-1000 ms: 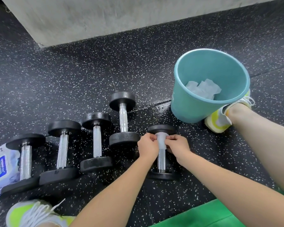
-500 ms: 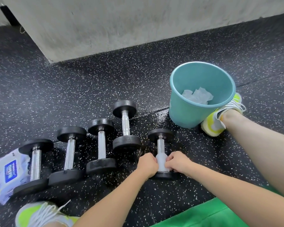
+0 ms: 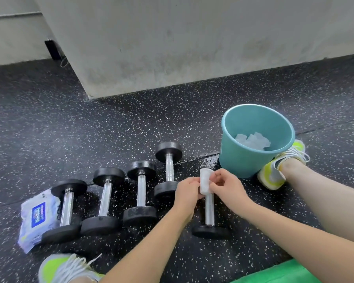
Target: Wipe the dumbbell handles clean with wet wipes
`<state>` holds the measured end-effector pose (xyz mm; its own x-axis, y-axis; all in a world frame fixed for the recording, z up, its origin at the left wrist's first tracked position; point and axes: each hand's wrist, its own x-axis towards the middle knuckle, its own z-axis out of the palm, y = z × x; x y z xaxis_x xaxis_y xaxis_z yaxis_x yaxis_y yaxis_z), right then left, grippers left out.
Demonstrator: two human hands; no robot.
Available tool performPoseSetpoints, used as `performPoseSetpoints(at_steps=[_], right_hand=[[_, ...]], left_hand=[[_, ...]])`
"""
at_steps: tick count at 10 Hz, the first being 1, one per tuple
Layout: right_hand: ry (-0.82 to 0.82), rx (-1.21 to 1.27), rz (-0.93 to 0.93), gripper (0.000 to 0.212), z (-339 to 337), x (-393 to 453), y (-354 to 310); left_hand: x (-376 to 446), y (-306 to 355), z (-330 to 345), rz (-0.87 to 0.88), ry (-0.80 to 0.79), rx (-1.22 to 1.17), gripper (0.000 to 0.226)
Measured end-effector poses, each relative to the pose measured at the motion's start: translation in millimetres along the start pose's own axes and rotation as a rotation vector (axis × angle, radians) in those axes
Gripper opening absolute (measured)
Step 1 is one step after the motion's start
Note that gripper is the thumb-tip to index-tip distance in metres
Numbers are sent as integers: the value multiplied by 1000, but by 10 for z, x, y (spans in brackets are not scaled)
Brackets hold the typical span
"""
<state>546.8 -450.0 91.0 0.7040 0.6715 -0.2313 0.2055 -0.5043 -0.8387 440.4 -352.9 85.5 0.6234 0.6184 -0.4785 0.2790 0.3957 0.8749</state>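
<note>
Pinching the wipe (image 3: 204, 181) from both sides, left hand (image 3: 187, 192) and right hand (image 3: 226, 186) wrap it round the dumbbell (image 3: 209, 209) handle, lower centre. Risk: dumbbell rolls, wipe slips, patches missed.

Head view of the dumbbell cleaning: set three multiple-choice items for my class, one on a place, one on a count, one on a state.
1. Where does the wipe packet lie?
A. Left of the dumbbell row
B. Inside the bucket
C. On the green mat

2. How many dumbbells lie on the floor?
A. Three
B. Five
C. Seven

3. What do both hands pinch?
A. A shoelace
B. The bucket rim
C. A wet wipe on the rightmost dumbbell's handle

Key: 1 A, it touches the leftmost dumbbell; 2 B, four in a row plus one; 3 C, left hand and right hand meet around it.
</note>
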Motion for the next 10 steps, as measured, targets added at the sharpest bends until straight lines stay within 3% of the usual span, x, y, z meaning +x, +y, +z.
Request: performPoseSetpoints(at_steps=[1, 2, 4, 5, 7, 8, 9, 10], right_hand=[[55, -10, -122, 18, -213, 1, -248], [70, 41, -230, 13, -508, 57, -464], [77, 233, -109, 27, -1224, 414, -658], [96, 282, -81, 23, -1527, 610, -591], [106, 224, -1, 10, -1933, 1073, -307], [63, 205, 56, 16, -2005, 1233, -191], [66, 284, 106, 19, -2051, 1386, -20], [50, 297, 176, 29, -2027, 1492, 99]], left_hand=[[-27, 291, 108, 22, -74, -242, 31], [-15, 540, 277, 97, -100, -281, 21], [295, 966, 829, 173, -120, -124, 12], [517, 1114, 1075, 212, -89, 15, 16], [1016, 1341, 1553, 193, -88, 125, 36], [1248, 1390, 1626, 249, -98, 239, 24], [1489, 1376, 1719, 291, -50, 482, 16], [1675, 1360, 1769, 208, -78, 643, 27]])
